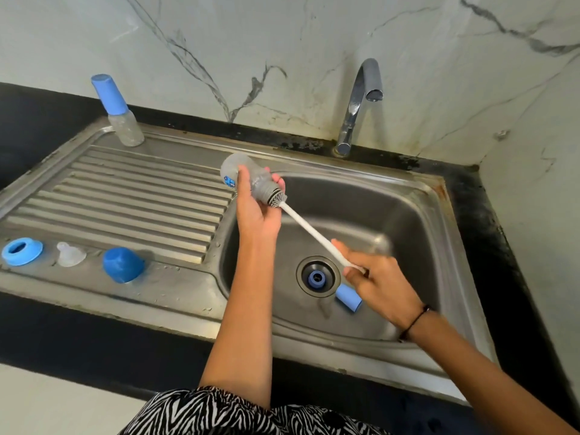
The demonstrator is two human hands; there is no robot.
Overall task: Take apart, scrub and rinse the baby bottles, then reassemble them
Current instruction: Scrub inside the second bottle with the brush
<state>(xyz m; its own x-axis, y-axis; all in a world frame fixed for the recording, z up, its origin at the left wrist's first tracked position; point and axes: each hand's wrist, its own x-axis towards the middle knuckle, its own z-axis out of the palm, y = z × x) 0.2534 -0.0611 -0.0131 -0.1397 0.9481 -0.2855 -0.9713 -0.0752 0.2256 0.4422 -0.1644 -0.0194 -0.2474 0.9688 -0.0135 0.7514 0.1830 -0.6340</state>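
Note:
My left hand grips a clear open baby bottle, held on its side over the sink's left rim. A bottle brush with a white handle has its bristle head in the bottle's mouth. My right hand grips the handle's lower end above the basin. A second bottle with a blue cap stands at the back of the drainboard. A blue collar ring, a clear teat and a blue cap lie along the drainboard's front.
The steel sink basin holds a blue ring on the drain and a blue cylindrical piece beside it. The tap stands behind the basin with no water running. A black counter surrounds the sink, with marble wall behind.

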